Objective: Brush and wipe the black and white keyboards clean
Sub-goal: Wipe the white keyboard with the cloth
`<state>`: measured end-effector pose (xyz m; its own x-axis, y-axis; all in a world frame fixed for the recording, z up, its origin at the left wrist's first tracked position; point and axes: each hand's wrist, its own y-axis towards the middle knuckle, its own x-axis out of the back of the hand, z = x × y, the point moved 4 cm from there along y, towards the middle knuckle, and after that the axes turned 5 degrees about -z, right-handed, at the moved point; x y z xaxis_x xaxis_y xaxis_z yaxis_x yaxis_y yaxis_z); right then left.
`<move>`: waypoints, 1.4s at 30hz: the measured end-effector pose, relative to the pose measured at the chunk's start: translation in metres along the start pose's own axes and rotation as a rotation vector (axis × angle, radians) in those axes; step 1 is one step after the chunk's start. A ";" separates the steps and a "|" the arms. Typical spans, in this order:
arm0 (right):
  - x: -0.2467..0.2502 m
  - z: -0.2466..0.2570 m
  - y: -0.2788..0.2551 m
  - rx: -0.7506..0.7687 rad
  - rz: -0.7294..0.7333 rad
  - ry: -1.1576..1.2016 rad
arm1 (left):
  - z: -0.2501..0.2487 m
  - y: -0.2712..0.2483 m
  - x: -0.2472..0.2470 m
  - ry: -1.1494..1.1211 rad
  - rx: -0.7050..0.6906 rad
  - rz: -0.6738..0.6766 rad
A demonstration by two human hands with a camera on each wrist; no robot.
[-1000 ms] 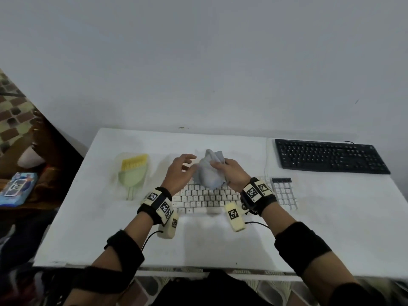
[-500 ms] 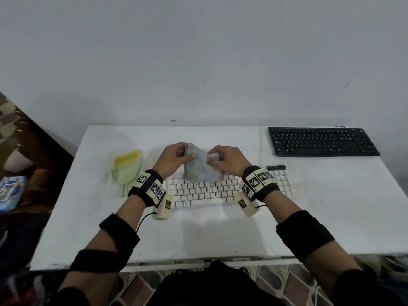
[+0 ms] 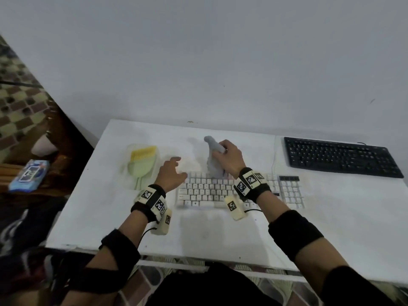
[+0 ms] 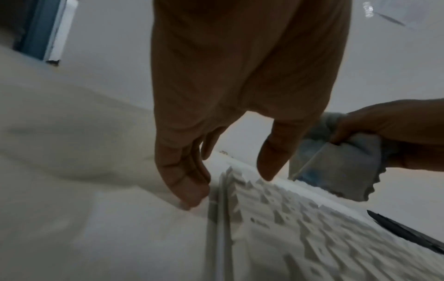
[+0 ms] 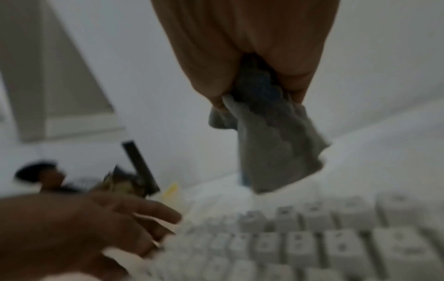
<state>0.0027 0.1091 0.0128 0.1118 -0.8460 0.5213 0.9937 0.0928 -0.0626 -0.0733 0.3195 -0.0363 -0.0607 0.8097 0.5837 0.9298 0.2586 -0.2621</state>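
**Right hand holds the cloth above the white keyboard**

The right hand (image 3: 229,159) has its fingers curled around a grey cloth (image 3: 214,161) and holds it bunched. One end of the cloth stands up above the fist and the rest hangs down to the far edge of the white keyboard (image 3: 220,193). In the right wrist view the cloth (image 5: 276,148) hangs free above the top row of keys.

The left hand (image 3: 170,175) holds nothing. Its fingers are spread and only loosely bent, and it is at the left far corner of the white keyboard. In the left wrist view the fingertips (image 4: 190,195) come down to the table just beside the keyboard's left edge; if they touch it I cannot tell.

The white keyboard lies in the middle of the white table (image 3: 331,228), near the person. The black keyboard (image 3: 340,156) lies at the far right of the table, well apart from both hands. A yellow brush (image 3: 143,153) lies on a pale green dustpan (image 3: 141,168) to the left of the left hand
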 end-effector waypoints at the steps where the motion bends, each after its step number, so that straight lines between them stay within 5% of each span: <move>1: 0.001 0.002 0.004 0.059 -0.035 -0.057 | 0.009 -0.006 -0.002 0.038 0.073 0.043; 7: -0.035 0.007 0.003 0.397 0.224 -0.481 | 0.036 -0.009 -0.014 -0.115 0.285 0.101; 10: -0.053 -0.002 -0.005 0.384 0.311 -0.651 | 0.020 -0.016 -0.012 -0.370 0.347 0.116; 18: -0.043 -0.005 0.002 0.332 0.578 -0.538 | 0.024 -0.025 -0.010 -0.587 0.326 0.313; 26: -0.050 -0.005 0.005 0.242 0.515 -0.613 | 0.033 -0.032 -0.022 -0.082 0.071 0.621; 32: -0.051 -0.008 0.009 0.255 0.449 -0.547 | 0.027 -0.027 -0.017 -0.034 -0.080 0.544; 42: -0.059 0.019 -0.004 0.507 0.427 -0.644 | 0.025 -0.024 -0.016 0.004 -0.235 0.332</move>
<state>-0.0081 0.1680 -0.0016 0.2991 -0.2460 0.9219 0.7339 0.6768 -0.0575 -0.1038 0.3136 -0.0586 0.2575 0.8266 0.5004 0.9564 -0.1441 -0.2541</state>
